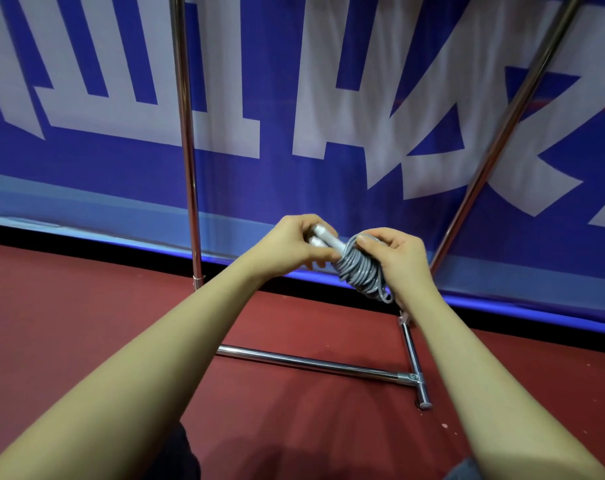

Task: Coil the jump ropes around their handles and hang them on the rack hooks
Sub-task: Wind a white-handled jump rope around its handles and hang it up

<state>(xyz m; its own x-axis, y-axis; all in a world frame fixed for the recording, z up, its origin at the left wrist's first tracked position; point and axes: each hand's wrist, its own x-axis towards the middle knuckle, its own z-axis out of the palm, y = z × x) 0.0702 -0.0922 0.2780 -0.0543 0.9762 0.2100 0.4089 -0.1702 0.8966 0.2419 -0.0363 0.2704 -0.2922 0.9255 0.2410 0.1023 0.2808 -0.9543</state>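
L hand (pixel 296 245) pinching the 2 white handles (pixel 323 240) | R hand (pixel 396 259) curled round grey rope (pixel 361 271) coil w/ thumb on top | held mid-air in front of rack (pixel 186 140), above red floor (pixel 86 299)

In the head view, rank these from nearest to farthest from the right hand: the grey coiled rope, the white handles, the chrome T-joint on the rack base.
From the right hand:
1. Grey coiled rope: its fingers are on the coil, at its left side.
2. White handles: just left of the coil, gripped by the left hand.
3. Chrome T-joint: low on the red floor, below the hand.
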